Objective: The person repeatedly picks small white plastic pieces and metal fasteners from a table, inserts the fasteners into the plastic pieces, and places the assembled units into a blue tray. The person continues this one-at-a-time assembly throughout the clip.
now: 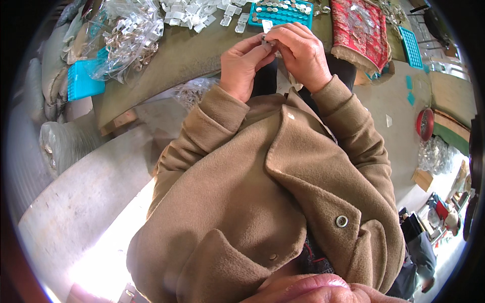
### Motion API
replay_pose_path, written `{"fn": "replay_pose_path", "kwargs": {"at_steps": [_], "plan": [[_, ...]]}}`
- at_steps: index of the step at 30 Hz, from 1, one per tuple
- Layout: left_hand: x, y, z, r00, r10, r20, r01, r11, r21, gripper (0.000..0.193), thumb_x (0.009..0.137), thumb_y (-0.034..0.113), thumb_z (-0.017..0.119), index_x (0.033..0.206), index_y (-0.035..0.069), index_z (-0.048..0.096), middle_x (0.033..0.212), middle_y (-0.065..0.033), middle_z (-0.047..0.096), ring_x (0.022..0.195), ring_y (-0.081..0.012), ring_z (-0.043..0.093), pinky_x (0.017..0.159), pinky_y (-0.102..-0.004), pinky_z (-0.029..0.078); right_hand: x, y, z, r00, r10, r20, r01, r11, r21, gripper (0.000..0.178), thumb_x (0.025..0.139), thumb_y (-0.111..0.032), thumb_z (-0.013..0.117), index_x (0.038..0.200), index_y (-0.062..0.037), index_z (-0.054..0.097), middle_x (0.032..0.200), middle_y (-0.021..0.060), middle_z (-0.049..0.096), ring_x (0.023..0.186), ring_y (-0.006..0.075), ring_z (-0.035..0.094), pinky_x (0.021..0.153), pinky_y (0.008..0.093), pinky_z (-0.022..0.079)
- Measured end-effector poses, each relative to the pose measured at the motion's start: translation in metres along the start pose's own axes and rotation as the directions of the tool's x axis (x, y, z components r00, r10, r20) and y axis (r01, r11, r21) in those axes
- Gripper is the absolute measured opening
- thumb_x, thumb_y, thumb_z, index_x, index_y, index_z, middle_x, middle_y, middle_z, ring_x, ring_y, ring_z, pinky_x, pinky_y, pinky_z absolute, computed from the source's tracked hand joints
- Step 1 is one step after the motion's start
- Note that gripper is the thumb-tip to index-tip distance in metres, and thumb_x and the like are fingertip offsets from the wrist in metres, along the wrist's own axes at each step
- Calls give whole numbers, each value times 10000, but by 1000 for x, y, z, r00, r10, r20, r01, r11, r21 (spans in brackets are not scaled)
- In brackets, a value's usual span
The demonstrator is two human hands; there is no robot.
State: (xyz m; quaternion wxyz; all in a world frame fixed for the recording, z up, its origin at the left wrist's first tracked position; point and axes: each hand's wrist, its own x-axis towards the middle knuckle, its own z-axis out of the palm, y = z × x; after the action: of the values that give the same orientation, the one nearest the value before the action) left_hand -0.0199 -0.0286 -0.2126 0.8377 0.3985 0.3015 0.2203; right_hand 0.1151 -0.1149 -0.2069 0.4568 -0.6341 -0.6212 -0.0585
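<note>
My left hand (239,66) and my right hand (302,54) meet above the near edge of the table, fingertips pinched together. Between them is a small, partly silvery piece (264,39), mostly covered by the fingers, so its kind does not show. A small whitish plastic piece (267,25) shows just beyond the fingertips; whether it is held or lies behind them I cannot tell. Right behind the hands sits a blue tray (257,21) with rows of small round pieces on it. Many small clear plastic cases (191,14) lie heaped to the left of the tray.
Clear plastic bags (132,35) of small metallic-looking parts cover the table's left side, beside a blue ribbed tray (85,80). A red patterned cloth (359,31) hangs over the edge at right, near another blue tray (411,48). A person (422,257) appears at far lower right.
</note>
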Motion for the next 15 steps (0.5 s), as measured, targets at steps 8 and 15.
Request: {"fn": "replay_pose_path", "kwargs": {"at_steps": [8,15], "plan": [[-3,-5,12,992,89,91,-103,980,171,296,921,85,646,1192,-34,627,1016,-84,689,905,-123,663,788,-237,567,-16,14,-13,802,547,239,-556,537,634,271,871,-32,691,1106,-49,557,954,4,598,864,68,557,763,204,478],[3,-7,18,993,-108,36,107,993,41,260,971,160,583,1164,-10,626,1040,-105,693,921,-162,688,780,-266,580,-22,11,-9,704,668,240,-605,389,695,311,920,-302,665,941,8,663,726,12,617,663,75,532,581,251,445]]}}
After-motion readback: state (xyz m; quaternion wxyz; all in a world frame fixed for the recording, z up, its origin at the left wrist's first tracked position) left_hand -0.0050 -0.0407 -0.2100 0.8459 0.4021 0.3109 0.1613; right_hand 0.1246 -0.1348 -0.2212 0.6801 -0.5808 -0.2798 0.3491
